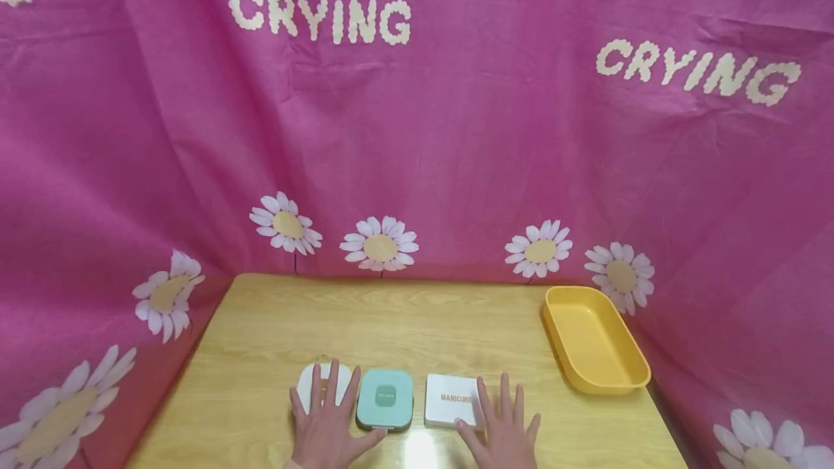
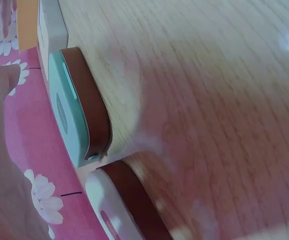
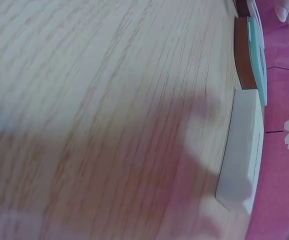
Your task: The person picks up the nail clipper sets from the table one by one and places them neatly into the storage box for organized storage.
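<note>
Both hands are spread flat with the fingers well apart and hold nothing. The left hand points its fingers toward 12 o'clock, several of them crossing over a white rounded case in the head view, while its thumb reaches out toward about 3 o'clock, its tip near the close edge of a mint case. The right hand lies at 4 o'clock from a white box lettered MANICURE, its index finger and thumb overlapping that box's right side; whether the fingers of either hand touch what lies beneath them, I cannot tell. Taking the mint case as the clock's centre, the white rounded case sits just beside it at 9 o'clock and the white box a little apart at 3 o'clock, all three lying flat on a wooden table. The left wrist view shows brown sides under the lids of the mint case and the white rounded case. At about 2 o'clock from the white box, near the table's edge, rests a yellow tray. Pink cloth with daisies and the word CRYING hangs behind, at 12 o'clock.
</note>
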`<state>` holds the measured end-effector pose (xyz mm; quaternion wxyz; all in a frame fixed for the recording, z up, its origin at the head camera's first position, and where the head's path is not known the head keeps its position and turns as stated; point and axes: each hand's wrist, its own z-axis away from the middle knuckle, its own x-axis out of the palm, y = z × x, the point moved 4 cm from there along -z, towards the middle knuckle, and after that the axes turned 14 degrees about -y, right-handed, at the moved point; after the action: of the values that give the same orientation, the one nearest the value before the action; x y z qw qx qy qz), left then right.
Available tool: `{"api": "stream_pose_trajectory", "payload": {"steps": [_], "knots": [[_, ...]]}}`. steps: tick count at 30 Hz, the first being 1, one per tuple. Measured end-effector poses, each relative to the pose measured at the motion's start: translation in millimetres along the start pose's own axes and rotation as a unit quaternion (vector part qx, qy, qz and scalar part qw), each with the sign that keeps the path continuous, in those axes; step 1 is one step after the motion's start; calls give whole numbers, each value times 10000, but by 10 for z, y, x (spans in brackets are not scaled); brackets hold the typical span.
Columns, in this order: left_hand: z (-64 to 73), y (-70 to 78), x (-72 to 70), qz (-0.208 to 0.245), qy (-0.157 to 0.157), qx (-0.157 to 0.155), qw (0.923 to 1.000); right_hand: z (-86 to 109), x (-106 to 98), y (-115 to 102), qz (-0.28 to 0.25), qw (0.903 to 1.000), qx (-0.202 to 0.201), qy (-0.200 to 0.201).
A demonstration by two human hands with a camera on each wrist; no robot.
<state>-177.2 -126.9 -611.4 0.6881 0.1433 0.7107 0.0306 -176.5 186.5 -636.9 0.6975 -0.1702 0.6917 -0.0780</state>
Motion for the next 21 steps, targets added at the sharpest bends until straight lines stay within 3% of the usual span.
{"api": "stream_pose_trajectory", "payload": {"steps": [6,13,17,21], "knots": [[-121,62,28,33,163,161,9997,-40,-36,113,-263,9996,44,52],[-350,339,63,229,-297,321,9988,22,-79,501,-984,9946,122,308],[-498,507,37,639,-445,491,9958,49,-96,736,-1552,9858,221,598],[-608,624,17,894,-629,553,9925,91,-126,883,-2433,9668,641,445]]}}
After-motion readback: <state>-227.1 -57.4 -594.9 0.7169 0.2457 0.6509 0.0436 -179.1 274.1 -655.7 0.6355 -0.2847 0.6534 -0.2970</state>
